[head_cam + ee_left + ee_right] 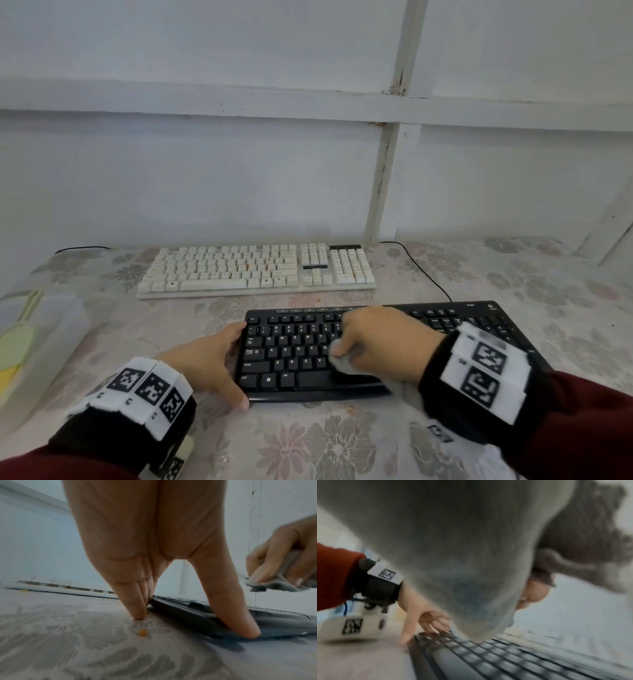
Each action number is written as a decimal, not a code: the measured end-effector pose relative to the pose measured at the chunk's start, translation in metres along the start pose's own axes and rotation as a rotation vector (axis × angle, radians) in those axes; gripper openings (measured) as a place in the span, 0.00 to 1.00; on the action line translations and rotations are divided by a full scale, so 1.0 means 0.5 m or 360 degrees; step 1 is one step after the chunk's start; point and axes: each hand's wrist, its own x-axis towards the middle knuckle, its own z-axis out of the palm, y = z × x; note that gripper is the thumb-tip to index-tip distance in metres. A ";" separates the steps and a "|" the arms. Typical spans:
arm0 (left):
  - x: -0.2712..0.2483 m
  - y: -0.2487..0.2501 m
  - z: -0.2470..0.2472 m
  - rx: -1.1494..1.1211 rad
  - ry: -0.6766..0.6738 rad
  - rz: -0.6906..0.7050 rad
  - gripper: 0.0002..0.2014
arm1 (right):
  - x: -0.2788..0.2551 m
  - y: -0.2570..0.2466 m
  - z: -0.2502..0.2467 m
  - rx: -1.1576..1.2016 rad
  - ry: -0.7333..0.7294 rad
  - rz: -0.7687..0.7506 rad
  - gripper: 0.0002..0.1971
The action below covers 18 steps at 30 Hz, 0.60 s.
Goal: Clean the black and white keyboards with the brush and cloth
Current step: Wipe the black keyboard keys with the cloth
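The black keyboard (pixel 291 356) lies near me on the table, and the white keyboard (pixel 239 270) sits behind it by the wall. My left hand (pixel 222 363) braces the black keyboard's left end. Its straight fingers (pixel 137 609) are against the side and its thumb (pixel 240 622) is at the front corner. My right hand (pixel 380 339) hovers over the middle keys and grips a bunched grey cloth (pixel 342 363). This cloth (pixel 453 547) fills most of the right wrist view, hanging just above the keys (pixel 488 660). No brush is in view.
A floral tablecloth (pixel 308 445) covers the table. A translucent plastic container (pixel 30 342) with yellow-green items stands at the left edge. A black cable (pixel 428 274) runs back from the black keyboard. An orange crumb (pixel 142 632) lies by my left fingers. The wall is close behind.
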 end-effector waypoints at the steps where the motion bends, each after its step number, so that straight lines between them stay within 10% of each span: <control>1: 0.000 -0.002 0.001 0.0006 0.0010 -0.0007 0.69 | 0.017 -0.031 -0.005 0.0085 0.0001 -0.0080 0.14; 8: 0.009 0.000 0.001 0.0085 0.0075 0.0020 0.60 | 0.130 -0.167 0.056 0.0036 -0.0102 -0.0303 0.12; 18: 0.018 -0.028 -0.004 -0.0147 -0.0016 0.0154 0.65 | 0.063 -0.094 0.087 -0.0070 -0.0045 -0.0144 0.12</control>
